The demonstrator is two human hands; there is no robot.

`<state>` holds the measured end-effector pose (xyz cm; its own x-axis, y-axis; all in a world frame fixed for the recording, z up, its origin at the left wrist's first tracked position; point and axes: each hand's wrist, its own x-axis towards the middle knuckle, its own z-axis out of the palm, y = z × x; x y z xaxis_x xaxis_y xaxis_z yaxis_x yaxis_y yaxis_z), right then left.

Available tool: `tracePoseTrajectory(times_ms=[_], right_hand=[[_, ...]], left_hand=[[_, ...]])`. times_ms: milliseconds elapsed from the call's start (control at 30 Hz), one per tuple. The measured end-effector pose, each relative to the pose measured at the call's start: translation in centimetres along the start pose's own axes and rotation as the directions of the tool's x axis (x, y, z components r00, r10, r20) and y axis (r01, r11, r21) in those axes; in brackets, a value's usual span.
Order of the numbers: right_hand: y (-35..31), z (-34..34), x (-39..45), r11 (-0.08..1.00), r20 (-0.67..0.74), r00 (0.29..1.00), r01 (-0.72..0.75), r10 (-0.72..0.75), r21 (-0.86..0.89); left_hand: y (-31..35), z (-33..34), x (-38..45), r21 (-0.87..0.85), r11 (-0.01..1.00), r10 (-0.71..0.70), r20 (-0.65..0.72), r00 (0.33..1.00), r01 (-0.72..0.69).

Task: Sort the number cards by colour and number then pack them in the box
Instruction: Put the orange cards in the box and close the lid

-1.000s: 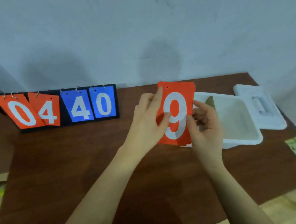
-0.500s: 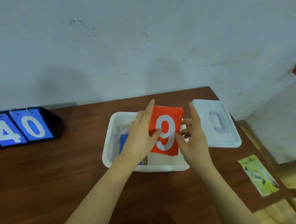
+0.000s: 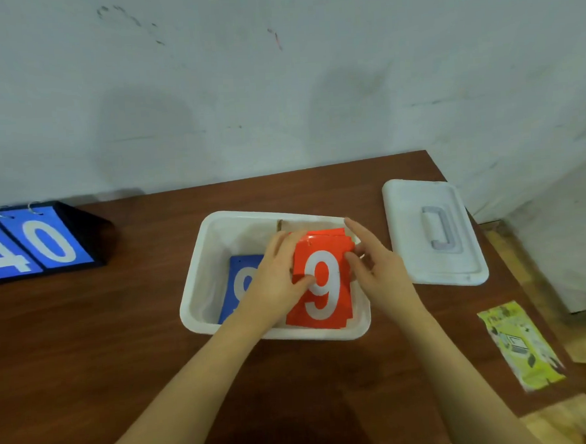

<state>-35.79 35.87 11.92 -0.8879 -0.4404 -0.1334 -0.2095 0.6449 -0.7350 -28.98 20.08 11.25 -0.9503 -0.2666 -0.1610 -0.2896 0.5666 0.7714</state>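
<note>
A single head-worn camera gave the only view, so no second view shared any part of the scene. It looked forward and steeply down from above the near edge of the table (image 3: 87, 334), facing the far edge and the pale wall (image 3: 277, 86) behind it. The wide lens bent the far edge and the right edge. It sat close: both forearms entered from the bottom of the frame, and the white box (image 3: 199, 281) lay near the centre. The table's far right corner showed; its left side ran out of frame.
</note>
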Motion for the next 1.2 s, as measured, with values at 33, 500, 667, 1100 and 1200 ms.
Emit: tracePoseTrajectory(times_ms=[33,500,667,1100,1200], right_hand=[[0.1,-0.1,0.2,0.999,0.022,1.000,0.012,-0.011,-0.033],[0.6,-0.1,1.1,0.952,0.006,0.996,0.083,-0.085,-0.296],[-0.1,0.5,1.5,0.825,0.129,0.986,0.156,-0.101,-0.544],[0.4,0.8,1.8,0.836,0.127,0.979,0.200,-0.156,-0.512],[0.4,-0.2,1.7,0.855,-0.029,0.978,0.166,-0.206,-0.491]], left_hand=[[-0.2,0.0,0.1,0.002,1.000,0.015,-0.007,1.000,-0.015],[-2.3,-0.3,1.5,0.285,0.927,0.218,0.120,0.969,-0.244],[-3.3,-0.4,3.0,0.478,0.753,0.338,0.309,0.889,-0.452],[-1.9,-1.0,3.8,0.545,0.743,0.423,0.070,0.904,-0.390],[0.3,-1.1,4.6,0.515,0.747,0.463,0.052,0.885,-0.421]])
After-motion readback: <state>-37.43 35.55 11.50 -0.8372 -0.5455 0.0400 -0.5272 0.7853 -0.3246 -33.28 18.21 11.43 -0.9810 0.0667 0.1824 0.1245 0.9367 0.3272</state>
